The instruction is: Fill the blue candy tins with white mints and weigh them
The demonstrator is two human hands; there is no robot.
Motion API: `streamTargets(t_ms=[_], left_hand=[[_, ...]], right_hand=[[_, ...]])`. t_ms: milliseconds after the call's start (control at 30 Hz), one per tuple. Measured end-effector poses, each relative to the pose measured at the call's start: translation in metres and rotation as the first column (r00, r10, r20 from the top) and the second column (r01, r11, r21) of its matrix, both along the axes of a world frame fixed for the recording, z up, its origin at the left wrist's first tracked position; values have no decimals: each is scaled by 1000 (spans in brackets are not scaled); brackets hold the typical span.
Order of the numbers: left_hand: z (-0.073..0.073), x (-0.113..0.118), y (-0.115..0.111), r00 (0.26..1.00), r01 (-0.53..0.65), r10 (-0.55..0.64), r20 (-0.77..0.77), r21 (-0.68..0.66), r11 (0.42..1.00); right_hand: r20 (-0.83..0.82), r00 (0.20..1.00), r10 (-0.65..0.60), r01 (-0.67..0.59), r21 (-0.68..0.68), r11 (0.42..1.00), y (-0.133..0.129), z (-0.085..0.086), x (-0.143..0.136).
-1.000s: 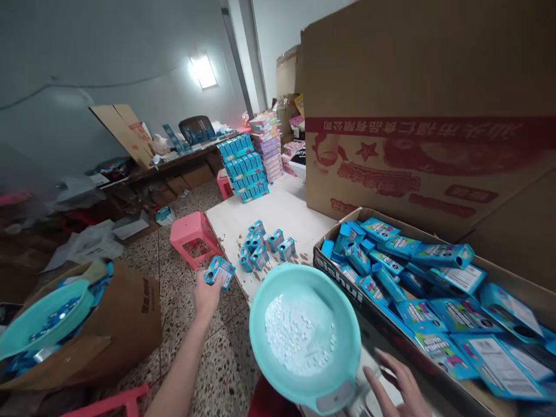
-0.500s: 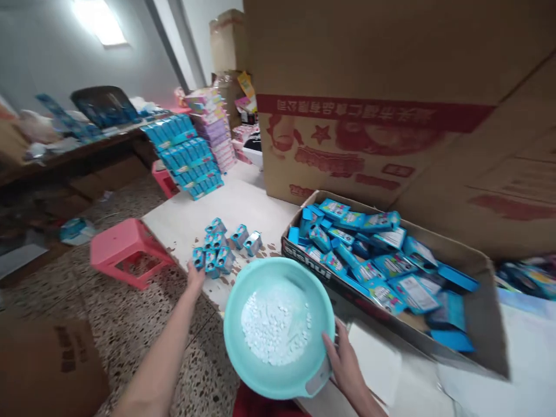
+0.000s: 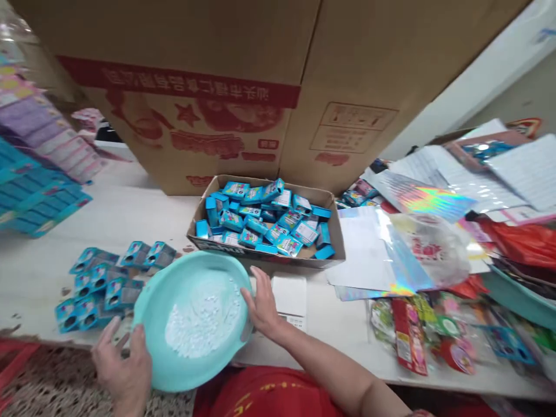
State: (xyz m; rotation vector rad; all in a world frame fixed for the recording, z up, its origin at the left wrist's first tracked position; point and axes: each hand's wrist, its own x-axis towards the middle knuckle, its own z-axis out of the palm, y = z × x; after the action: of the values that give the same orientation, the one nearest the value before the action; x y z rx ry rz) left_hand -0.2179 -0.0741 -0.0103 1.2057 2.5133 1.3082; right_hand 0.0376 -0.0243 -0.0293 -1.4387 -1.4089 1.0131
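Observation:
A round turquoise plastic basin (image 3: 158,313) sits before me at the table's front edge, tilted. Small white pellets and powder (image 3: 195,324) lie in it. My right hand (image 3: 264,307) is at its right rim, thumb over the edge and fingers along the outside. On the left, my left hand (image 3: 124,362) has its fingers apart, its thumb by the rim; whether it touches cannot be told. Several small blue boxes (image 3: 98,278) stand grouped just beyond the left hand, their facing ends showing dark holes. Behind the basin, more blue boxes (image 3: 254,220) lie jumbled in a cardboard tray (image 3: 339,243).
Large cardboard cartons (image 3: 243,52) wall off the back. A white flat device (image 3: 289,295) lies right of the basin. Shiny sheets and papers (image 3: 365,243) and colourful packets (image 3: 408,336) cover the right side. Stacked blue display boxes (image 3: 39,197) stand at left.
The view has swung to the right. My left hand has left the small blue boxes and come to the basin's left side. My right hand stays at the basin's right rim.

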Motion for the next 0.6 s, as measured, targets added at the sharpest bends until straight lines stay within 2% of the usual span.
streamTargets(t_ms=[67, 100, 133, 167, 233, 267, 300, 333, 400, 433, 467, 500, 533, 600], left_hand=[[9, 47, 10, 983, 185, -182, -30, 150, 971], [10, 69, 15, 948, 317, -314, -50, 220, 922], [9, 90, 21, 881, 470, -466, -78, 250, 846], [5, 108, 26, 786, 615, -607, -113, 234, 753], [-7, 133, 37, 587, 809, -795, -154, 73, 583], [-14, 139, 41, 535, 837, -830, -161, -33, 546], [-22, 140, 44, 534, 822, -828, -170, -125, 555], [-31, 138, 46, 568, 778, -802, -185, -197, 596], [-47, 124, 46, 661, 672, -720, -211, -261, 693], [-55, 114, 43, 674, 656, -706, -216, -264, 707], [-63, 103, 38, 659, 666, -721, -214, -280, 691], [-70, 93, 32, 644, 679, -736, -208, -287, 676], [-76, 84, 24, 635, 691, -747, -197, -286, 663], [-85, 72, 8, 588, 749, -794, -156, -266, 607]], right_hand=[[-203, 979, 4, -22, -85, 996, -6, 20, -8], [-339, 941, -9, -54, -176, 983, -8, 29, -15], [-475, 880, -26, -122, -277, 953, -9, 37, -22], [-597, 801, -54, -203, -354, 913, -10, 43, -28], [-749, 658, -71, -350, -389, 852, -7, 50, -30], [-786, 615, -65, -398, -381, 835, -5, 52, -24], [-787, 615, -53, -397, -366, 842, -2, 51, -11], [-759, 649, -43, -351, -350, 868, 1, 50, 7], [-590, 803, -82, -112, -285, 952, 4, 44, 60], [-468, 872, -147, 42, -227, 973, 4, 40, 93], [-334, 910, -244, 192, -181, 965, 3, 35, 129], [-156, 912, -379, 354, -166, 921, 1, 31, 166], [59, 856, -513, 515, -161, 842, -3, 26, 204], [213, 736, -642, 674, -152, 723, -11, 20, 274]])
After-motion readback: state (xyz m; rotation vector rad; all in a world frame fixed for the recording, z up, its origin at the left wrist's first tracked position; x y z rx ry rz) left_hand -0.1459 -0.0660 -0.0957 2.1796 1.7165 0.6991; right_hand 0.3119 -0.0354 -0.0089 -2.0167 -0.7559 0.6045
